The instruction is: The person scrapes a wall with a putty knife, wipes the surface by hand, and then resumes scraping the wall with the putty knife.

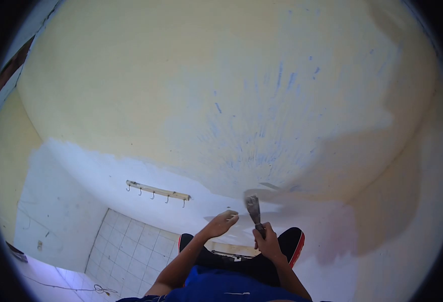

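My right hand (268, 241) is wrapped round the dark handle of a putty knife (252, 207), its blade pointing up at the wall. Whitish-grey residue coats the blade. The blade overlaps a grey patch on the wall (261, 100) in this view. To the left of the knife, my left hand (222, 224) is raised with fingers stretched toward it and pale smears on the fingertips. Nothing shows in that hand. Above both hands the wall is pale yellow with streaky whitish patches and blue marks; a white band runs lower down.
A hook rail (157, 191) with several hooks is fixed to the wall at left. White floor tiles (131, 241) lie below it. A wall socket (40, 245) and a loose cable (80, 289) are at lower left. Shadows fall across the wall at right.
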`<state>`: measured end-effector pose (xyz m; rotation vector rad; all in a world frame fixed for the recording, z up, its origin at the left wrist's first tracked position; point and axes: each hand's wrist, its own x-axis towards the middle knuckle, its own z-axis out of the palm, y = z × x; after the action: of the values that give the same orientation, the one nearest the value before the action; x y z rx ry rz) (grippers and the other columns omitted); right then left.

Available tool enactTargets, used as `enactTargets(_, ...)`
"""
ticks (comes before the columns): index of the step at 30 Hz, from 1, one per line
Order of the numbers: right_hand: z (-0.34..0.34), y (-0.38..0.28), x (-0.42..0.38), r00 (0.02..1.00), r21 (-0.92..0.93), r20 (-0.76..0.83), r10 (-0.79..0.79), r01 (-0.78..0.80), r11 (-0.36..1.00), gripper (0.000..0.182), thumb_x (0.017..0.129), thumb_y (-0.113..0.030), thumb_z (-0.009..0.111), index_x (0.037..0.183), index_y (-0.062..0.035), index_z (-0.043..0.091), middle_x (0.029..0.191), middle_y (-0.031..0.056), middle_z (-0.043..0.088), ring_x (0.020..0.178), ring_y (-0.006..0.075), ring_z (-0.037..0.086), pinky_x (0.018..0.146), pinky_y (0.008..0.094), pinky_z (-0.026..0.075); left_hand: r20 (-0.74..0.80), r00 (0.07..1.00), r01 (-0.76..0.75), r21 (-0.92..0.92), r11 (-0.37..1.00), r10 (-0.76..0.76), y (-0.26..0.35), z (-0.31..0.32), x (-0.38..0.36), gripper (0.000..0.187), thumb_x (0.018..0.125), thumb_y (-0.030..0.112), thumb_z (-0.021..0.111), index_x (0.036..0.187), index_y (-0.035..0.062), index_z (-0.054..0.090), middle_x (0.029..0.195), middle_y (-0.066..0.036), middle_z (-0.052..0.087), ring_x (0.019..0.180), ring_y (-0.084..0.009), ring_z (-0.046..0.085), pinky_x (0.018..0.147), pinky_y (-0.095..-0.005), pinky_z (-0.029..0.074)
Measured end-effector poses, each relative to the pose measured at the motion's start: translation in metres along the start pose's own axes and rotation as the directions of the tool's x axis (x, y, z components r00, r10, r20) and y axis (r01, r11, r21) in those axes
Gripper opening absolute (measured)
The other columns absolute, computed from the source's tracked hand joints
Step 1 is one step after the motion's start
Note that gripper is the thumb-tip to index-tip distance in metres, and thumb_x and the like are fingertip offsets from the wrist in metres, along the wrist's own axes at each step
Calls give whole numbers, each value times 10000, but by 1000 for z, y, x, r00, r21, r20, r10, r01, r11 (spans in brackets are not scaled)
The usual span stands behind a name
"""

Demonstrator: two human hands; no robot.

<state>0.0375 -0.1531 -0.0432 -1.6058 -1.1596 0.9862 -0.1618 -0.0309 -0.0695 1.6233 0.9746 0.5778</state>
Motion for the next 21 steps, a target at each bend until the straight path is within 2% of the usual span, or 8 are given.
enactTargets(2, 9, -19, 5, 991, 60, 129, -37, 29, 998, 272, 963, -208, 669, 1039, -29, 477, 677, 65, 602, 525, 117, 590, 467, 296, 457, 19, 999, -39, -262, 964, 45, 20, 11, -3, 425, 1054, 311, 507, 1257, -44, 617, 1034, -151, 701, 1015, -223, 664, 892, -339, 515)
enactTargets(3, 16, -18, 6, 992, 67, 120, -41, 33, 997, 272, 963, -208, 669, 1039, -29, 477, 677, 65, 602, 525, 117, 590, 467, 296, 457, 26, 998, -42, -253, 967, 50, 21, 13, -2, 425, 1054, 311, 507, 1257, -44, 617, 1034, -151, 701, 1015, -223, 664, 892, -339, 515)
enactTargets(5, 30, -9, 7, 959, -54, 102, -263, 269, 962, 304, 954, -211, 685, 1049, -19, 470, 703, 88, 619, 551, 130, 604, 499, 303, 460, 19, 999, -40, -235, 971, 45, 19, 17, -2, 428, 1051, 319, 512, 1279, -36, 585, 1027, -118, 694, 958, -191, 652, 857, -330, 512)
enactTargets(6, 36, -8, 3, 972, -54, 78, -224, 228, 972, 343, 949, -242, 676, 1113, -9, 485, 793, 179, 669, 685, 315, 684, 631, 397, 509, 2, 999, -36, -222, 974, 37, 15, 17, -4, 440, 1046, 327, 523, 1294, -35, 562, 1034, -101, 690, 910, -175, 635, 839, -325, 509)
enactTargets(9, 44, -7, -11, 981, -131, 20, -194, 195, 972, 321, 965, -243, 647, 1120, -12, 487, 812, 188, 667, 706, 342, 678, 651, 413, 506, -33, 999, 22, -241, 970, -31, 31, 14, -18, 443, 1037, 334, 538, 1262, -46, 573, 1043, -108, 696, 940, -182, 649, 842, -326, 511)
enactTargets(13, 40, 4, -24, 984, -172, 11, -179, 178, 969, 308, 971, -214, 609, 1182, -11, 511, 827, 187, 647, 758, 340, 668, 701, 427, 505, 41, 979, 201, -335, 921, -199, 22, 16, -30, 533, 1040, 462, 499, 1270, -14, 575, 1172, -155, 678, 1127, -233, 641, 908, -371, 511)
enactTargets(14, 43, 15, -25, 944, -196, -52, -326, 310, 930, 293, 973, -173, 605, 1202, -14, 516, 812, 163, 610, 676, 248, 614, 634, 386, 485, 80, 972, 235, -330, 914, -221, 22, 16, -30, 569, 1049, 502, 454, 1279, -2, 586, 1217, -166, 662, 1165, -246, 626, 938, -388, 504)
enactTargets(21, 23, 4, -36, 978, -35, 67, -197, 200, 979, 359, 940, -226, 671, 1181, -1, 529, 834, 128, 637, 678, 183, 612, 626, 355, 483, 191, 981, 121, -446, 887, -37, 22, 27, -18, 549, 1087, 417, 403, 1255, -60, 618, 1232, -153, 656, 1163, -246, 633, 1007, -392, 495)
